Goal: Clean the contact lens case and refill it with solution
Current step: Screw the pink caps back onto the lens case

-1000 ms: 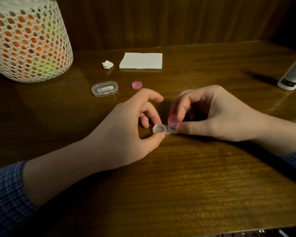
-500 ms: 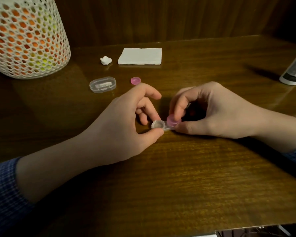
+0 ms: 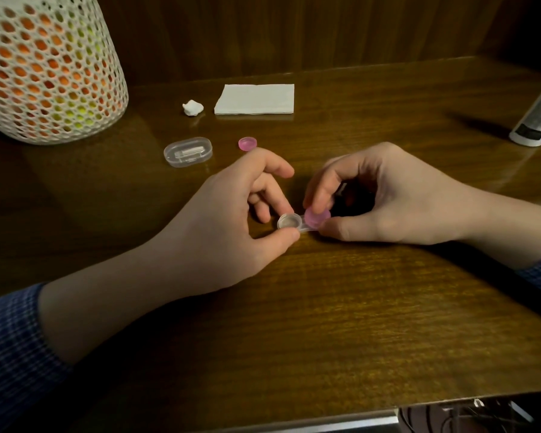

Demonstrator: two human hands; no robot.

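A clear contact lens case [image 3: 289, 221] lies on the wooden table [image 3: 325, 323] between my hands. Its left well is uncovered. My left hand [image 3: 228, 226] pinches that left end between thumb and fingers. A pink cap [image 3: 316, 216] sits on the right well, and my right hand [image 3: 384, 198] grips this cap with thumb and index finger. A second pink cap [image 3: 247, 143] lies loose on the table behind my left hand. The white solution bottle [image 3: 539, 117] lies at the far right edge, partly cut off.
A folded white tissue [image 3: 255, 99] and a small crumpled white wad [image 3: 193, 107] lie at the back. A clear oval plastic box [image 3: 188, 151] sits left of the loose cap. A tall white mesh container [image 3: 44, 70] stands at the back left. The table's front edge runs along the bottom.
Both hands keep their hold on the case and cap; my right fingers have shifted slightly on the pink cap. The view has tilted a little, and nothing else on the table has moved.
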